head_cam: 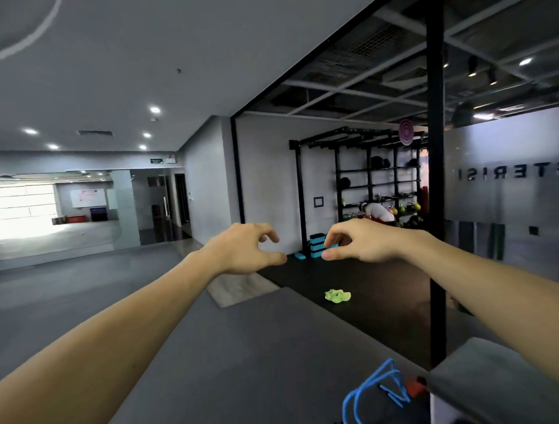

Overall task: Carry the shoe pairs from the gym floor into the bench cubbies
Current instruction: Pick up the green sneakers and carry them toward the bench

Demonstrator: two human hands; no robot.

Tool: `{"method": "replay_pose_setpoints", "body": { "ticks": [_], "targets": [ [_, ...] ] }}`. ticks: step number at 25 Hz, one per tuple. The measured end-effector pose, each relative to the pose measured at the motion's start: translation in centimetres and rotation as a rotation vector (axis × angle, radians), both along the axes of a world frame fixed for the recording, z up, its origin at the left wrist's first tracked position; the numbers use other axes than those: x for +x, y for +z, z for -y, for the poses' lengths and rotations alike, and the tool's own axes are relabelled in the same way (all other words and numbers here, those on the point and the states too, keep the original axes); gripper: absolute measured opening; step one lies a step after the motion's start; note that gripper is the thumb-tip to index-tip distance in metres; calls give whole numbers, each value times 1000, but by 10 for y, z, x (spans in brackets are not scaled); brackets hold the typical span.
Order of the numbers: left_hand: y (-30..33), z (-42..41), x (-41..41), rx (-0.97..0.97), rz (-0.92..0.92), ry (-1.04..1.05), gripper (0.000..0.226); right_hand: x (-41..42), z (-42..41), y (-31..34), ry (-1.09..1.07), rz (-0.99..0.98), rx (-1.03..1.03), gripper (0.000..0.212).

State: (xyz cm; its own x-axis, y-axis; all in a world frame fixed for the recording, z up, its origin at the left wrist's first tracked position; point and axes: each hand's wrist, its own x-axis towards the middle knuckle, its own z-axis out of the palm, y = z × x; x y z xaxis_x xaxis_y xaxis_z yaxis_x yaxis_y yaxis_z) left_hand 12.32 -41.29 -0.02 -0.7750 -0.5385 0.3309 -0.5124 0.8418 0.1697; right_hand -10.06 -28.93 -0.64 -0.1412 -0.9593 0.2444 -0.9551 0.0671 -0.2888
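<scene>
Head view: lime-green shoe pair (pixel 338 295), blurred.

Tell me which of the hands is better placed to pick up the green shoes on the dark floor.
Right, marginally. Both hands, left and right, are raised, loosely curled and hold nothing. The green shoes lie ahead on the dark floor, slightly nearer the right hand's side. Both are still far off.

Frosted glass panel (pixel 507 166) at right carries dark mirrored capitals, seen from behind: "STERIS", cut off at both ends. Small green ceiling sign (pixel 156 160) far back, lettering too small to read.
</scene>
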Motion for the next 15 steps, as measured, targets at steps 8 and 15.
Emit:
{"method": "replay_pose_setpoints", "body": {
  "ticks": [8,15],
  "targets": [
    [12,216,-144,-4,-74,-46,53,-139,225,12,-25,-34,-29,51],
    [-1,417,-243,-10,-79,-64,53,-234,409,7,-66,-93,-72,47]
  ]
}}
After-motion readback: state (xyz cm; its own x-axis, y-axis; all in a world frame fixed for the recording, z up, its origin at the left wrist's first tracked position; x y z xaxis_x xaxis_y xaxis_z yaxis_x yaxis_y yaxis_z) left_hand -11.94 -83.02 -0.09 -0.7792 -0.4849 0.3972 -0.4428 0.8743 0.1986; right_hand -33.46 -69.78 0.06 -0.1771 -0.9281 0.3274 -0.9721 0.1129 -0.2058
